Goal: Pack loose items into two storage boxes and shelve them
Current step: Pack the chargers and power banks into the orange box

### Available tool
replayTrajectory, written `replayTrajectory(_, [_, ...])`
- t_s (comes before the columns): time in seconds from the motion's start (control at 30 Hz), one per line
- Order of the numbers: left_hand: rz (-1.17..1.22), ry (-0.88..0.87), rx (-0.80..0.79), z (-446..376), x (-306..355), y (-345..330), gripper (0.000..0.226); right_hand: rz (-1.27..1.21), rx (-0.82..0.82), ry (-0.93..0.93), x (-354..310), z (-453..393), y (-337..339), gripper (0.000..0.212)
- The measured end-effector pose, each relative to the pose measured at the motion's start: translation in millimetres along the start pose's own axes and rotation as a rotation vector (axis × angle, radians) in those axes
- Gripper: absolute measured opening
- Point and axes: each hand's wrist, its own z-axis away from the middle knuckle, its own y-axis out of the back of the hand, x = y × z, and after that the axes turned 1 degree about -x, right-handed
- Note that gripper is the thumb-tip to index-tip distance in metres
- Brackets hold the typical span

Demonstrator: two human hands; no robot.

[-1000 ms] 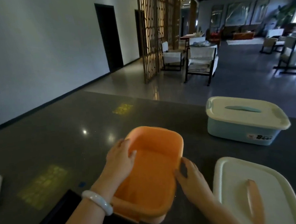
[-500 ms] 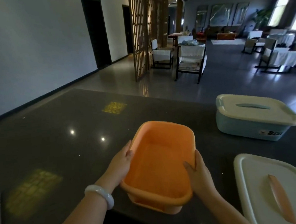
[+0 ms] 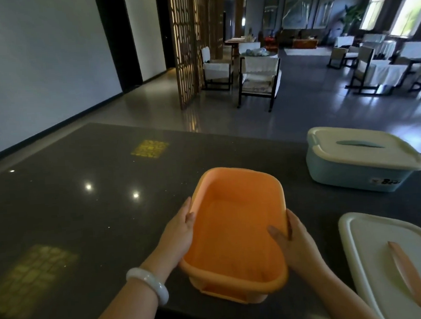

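An empty orange storage box (image 3: 236,229) stands on the dark stone counter (image 3: 88,212), its near end close to the counter's front edge. My left hand (image 3: 178,232) grips its left rim and my right hand (image 3: 291,241) grips its right rim, thumb inside. The box's white lid with an orange handle (image 3: 396,263) lies flat at the right. A light blue storage box (image 3: 354,171) with its white lid on sits at the far right of the counter.
The counter's far edge runs in front of an open hall with chairs (image 3: 258,78), draped tables and a wooden lattice screen (image 3: 191,43). A white bracelet (image 3: 148,284) circles my left wrist. Yellow light patches lie on the counter.
The orange box has slid forward onto the counter, away from me, and now sits level. Both hands stayed on its rims. The white thing at the left edge has left the view.
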Motion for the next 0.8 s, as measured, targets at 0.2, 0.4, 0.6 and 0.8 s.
replayTrajectory(0.2, [-0.112,-0.01,0.098,18,-11,21,0.054,0.293,0.142,0.143,-35,-18,5,0.067])
replayTrajectory(0.4, [-0.44,0.067,0.348,65,-63,81,0.048,0.394,-0.065,0.606,-109,-29,-62,0.056])
replayTrajectory(0.6, [-0.664,0.403,0.397,135,-119,132,0.046,0.424,-0.362,1.027,-164,24,-183,0.051])
replayTrajectory(0.8, [-0.621,0.668,0.512,210,-165,154,0.043,0.481,-0.72,1.083,-182,79,-280,0.052])
